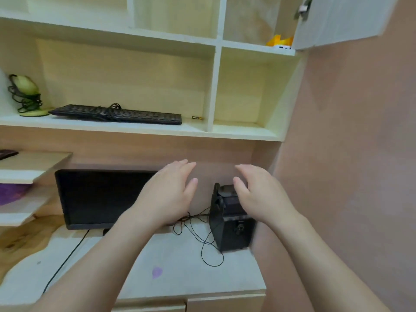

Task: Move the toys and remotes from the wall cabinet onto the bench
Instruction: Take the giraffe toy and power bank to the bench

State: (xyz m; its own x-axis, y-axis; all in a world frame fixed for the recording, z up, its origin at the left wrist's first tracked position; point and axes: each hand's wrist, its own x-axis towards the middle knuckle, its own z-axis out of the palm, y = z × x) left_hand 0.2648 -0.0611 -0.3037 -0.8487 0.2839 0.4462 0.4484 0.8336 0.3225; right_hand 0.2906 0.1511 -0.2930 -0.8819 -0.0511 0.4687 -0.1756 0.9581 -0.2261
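Both my hands are raised in front of me over the desk, palms facing each other and empty. My left hand (167,194) has its fingers spread, and my right hand (256,194) is likewise open in front of a black box. High in the wall cabinet (217,86), behind its open door (337,21), a yellow and white toy-like thing (280,42) lies on the upper right shelf, partly hidden by the door. The compartment below it holds nothing visible.
A black keyboard (117,114), a small brass item (197,118) and a green lamp (27,95) wrapped in cord sit on the lower shelf. On the white desk (180,266) stand a monitor (101,199), a black box (231,224) and loose wire.
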